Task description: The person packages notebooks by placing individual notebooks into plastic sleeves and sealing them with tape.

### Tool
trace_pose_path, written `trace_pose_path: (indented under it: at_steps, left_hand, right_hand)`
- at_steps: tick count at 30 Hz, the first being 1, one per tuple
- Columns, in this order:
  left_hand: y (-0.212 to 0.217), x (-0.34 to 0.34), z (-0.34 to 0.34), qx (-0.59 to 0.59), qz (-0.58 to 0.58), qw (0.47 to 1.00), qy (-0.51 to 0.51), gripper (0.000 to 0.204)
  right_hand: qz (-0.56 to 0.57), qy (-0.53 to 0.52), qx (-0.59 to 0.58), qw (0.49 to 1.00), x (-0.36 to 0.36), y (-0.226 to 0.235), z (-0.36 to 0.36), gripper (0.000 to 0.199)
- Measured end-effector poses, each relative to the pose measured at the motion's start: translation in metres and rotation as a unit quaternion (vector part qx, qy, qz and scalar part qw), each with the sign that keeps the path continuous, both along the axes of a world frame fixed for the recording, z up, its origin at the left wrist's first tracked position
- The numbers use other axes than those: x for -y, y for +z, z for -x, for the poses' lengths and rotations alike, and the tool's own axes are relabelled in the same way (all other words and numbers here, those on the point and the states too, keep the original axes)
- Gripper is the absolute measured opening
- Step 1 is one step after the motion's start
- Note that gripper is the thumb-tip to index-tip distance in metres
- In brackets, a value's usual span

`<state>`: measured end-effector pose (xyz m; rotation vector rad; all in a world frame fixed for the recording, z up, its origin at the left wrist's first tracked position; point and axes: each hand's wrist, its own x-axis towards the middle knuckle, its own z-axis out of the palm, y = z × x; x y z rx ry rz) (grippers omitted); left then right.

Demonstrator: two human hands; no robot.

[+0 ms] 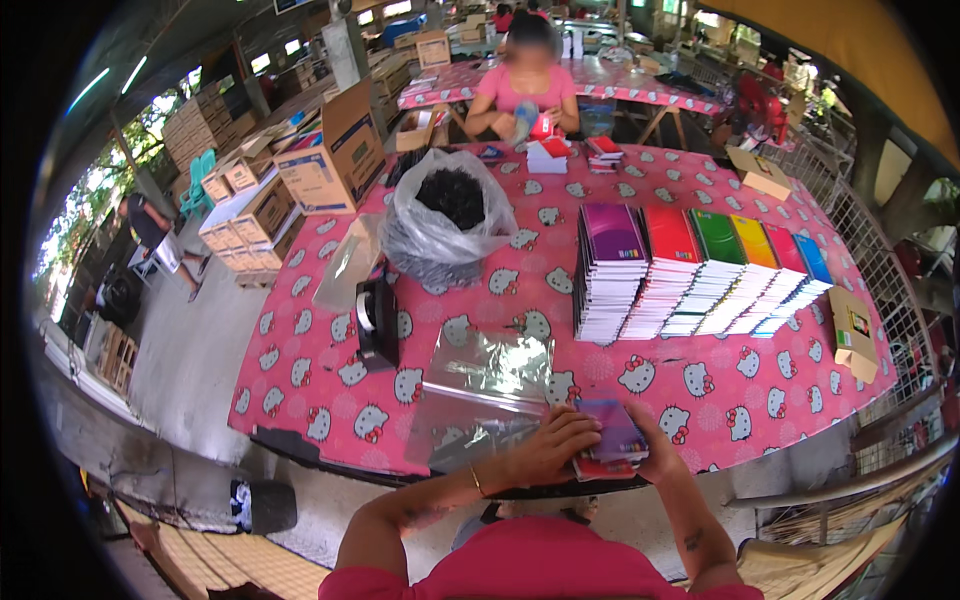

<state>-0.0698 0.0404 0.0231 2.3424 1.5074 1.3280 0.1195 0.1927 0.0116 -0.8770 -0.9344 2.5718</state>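
At the table's near edge I have a small stack of notebooks (612,428), a purple cover on top and a red one showing beneath. My left hand (558,446) is closed on its left side, fingers over the cover. Around the right edge wraps my right hand (657,448), its thumb side up. Clear plastic sheets or bags (490,372) lie flat just left of the notebooks, partly under my left forearm. Beyond my hands stand tall piles of notebooks (610,270), with purple, red, green, yellow, pink and blue covers.
A black tape-dispenser-like device (376,325) and a plastic bag with black contents (450,215) stand to the left. Open cardboard pieces (852,335) lie at the right edge. Across the pink patterned table (460,400), a co-worker (530,95) handles notebooks. Boxes (325,165) are stacked at left.
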Motion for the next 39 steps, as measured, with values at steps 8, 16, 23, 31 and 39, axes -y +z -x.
trace_pose_path:
  at_steps: [8, 16, 23, 31, 39]
  left_hand:
    - [-0.081, -0.029, -0.027, 0.388, 0.145, 0.909, -0.058, 0.093]
    - [-0.078, -0.041, -0.020, 0.406, 0.201, 0.889, -0.070, 0.103]
    - [-0.085, -0.037, -0.004, 0.393, 0.272, 0.870, -0.120, 0.099]
    - [0.026, -0.044, -0.040, -0.223, 0.126, 0.963, 0.088, 0.097]
    - [0.051, -0.022, 0.017, -0.234, 0.143, 0.959, 0.077, 0.079]
  right_hand:
    - [-0.425, -0.174, -0.077, 0.885, 0.053, -0.049, -0.004, 0.117]
    - [-0.375, -0.200, -0.055, 0.904, 0.049, -0.061, 0.010, 0.102]
    - [-0.417, -0.108, -0.063, 0.900, 0.042, -0.082, -0.002, 0.088]
    - [-0.421, -0.127, -0.043, 0.897, 0.034, -0.089, -0.007, 0.073]
    - [-0.579, -0.087, -0.011, 0.811, 0.040, -0.058, 0.042, 0.075]
